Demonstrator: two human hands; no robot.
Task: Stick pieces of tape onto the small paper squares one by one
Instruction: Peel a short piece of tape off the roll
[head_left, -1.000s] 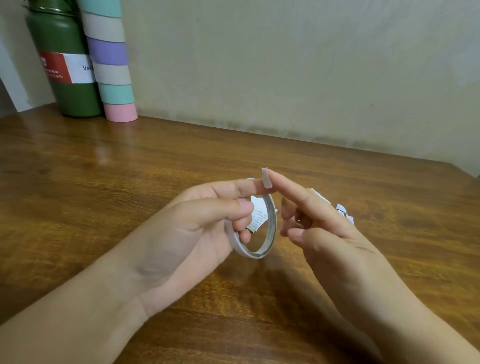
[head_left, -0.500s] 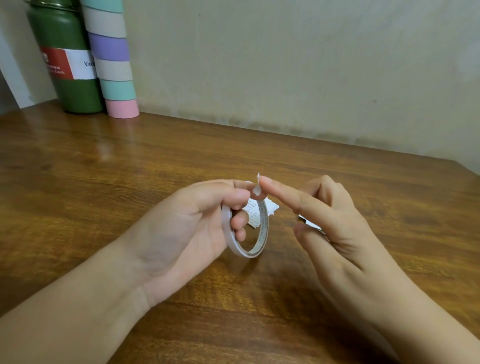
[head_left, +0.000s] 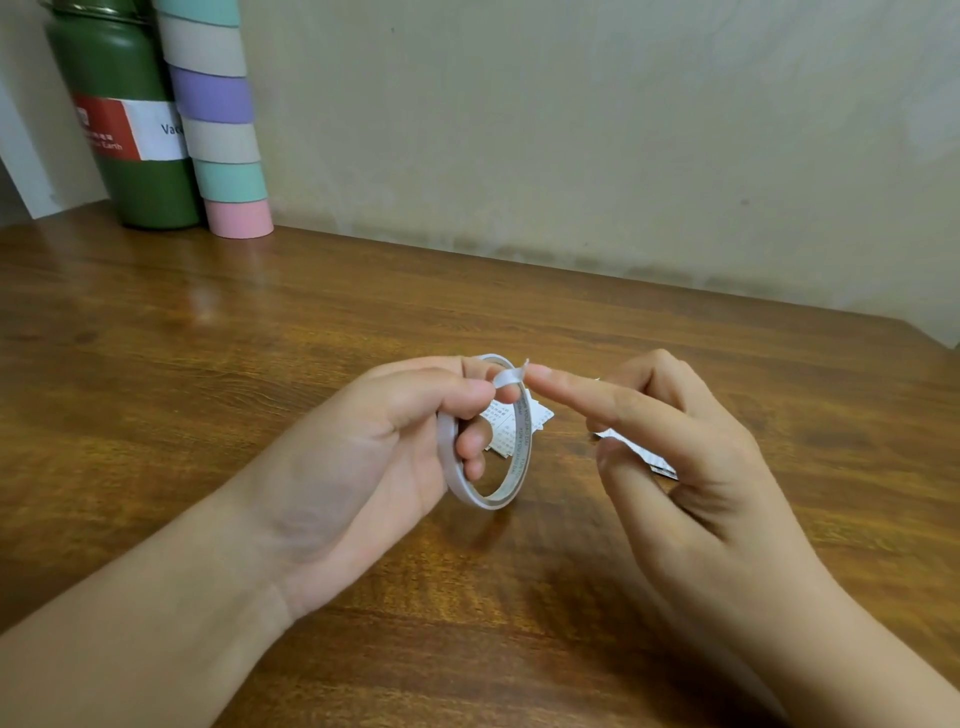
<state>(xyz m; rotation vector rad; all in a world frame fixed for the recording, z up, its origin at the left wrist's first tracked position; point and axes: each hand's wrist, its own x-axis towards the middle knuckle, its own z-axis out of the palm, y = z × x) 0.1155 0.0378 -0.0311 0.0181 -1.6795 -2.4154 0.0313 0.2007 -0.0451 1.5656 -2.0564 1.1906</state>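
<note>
Left hand (head_left: 363, 457), tape roll (head_left: 493, 467) now flatter-angled

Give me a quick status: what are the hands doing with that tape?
Left hand grips tape roll. Right hand, index finger out, touches the lifted tape end. Paper squares on table behind roll. Nothing in the way.

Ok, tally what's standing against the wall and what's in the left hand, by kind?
Dark green metal bottle with red-and-white label: 1
Pastel-striped cylindrical tube: 1
Thin white tape roll, held in the left hand: 1
Total: 3
</note>
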